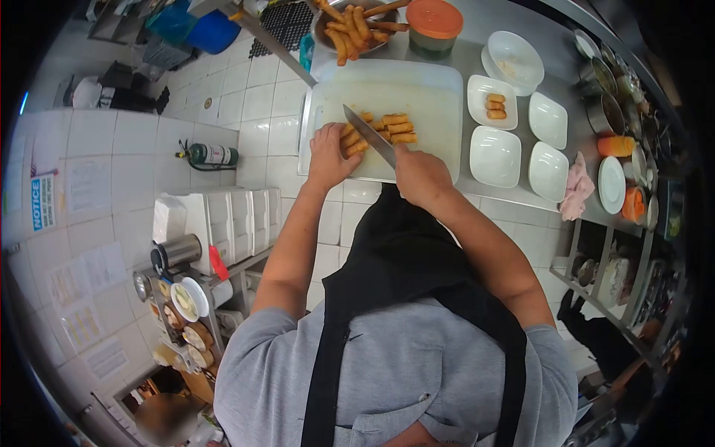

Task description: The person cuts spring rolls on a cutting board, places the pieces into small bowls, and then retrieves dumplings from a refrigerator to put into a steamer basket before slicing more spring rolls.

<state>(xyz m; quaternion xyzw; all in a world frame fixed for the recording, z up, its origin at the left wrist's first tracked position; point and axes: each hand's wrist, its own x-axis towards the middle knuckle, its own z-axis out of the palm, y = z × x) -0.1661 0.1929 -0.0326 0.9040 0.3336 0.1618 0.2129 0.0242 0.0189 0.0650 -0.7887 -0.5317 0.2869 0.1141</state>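
My right hand [418,173] is wrapped round the handle of a large knife [370,137], whose blade points up and left over golden fried rolls. My left hand [329,154] rests on the rolls [356,147] left of the blade, its fingers pressed against them. Several cut pieces [400,128] lie right of the blade on the white cutting board [428,93]. Beyond the board, a metal bowl [320,33] holds longer whole rolls. Right of the board, a square white dish [480,93] holds three pieces in a row.
An orange-lidded container [435,21] stands behind the board. White bowls [495,156] and a pink cloth [577,188] are at the right, near pots and sauce containers. A fire extinguisher [212,154] is at the left. A person in dark clothes [607,343] is at the lower right.
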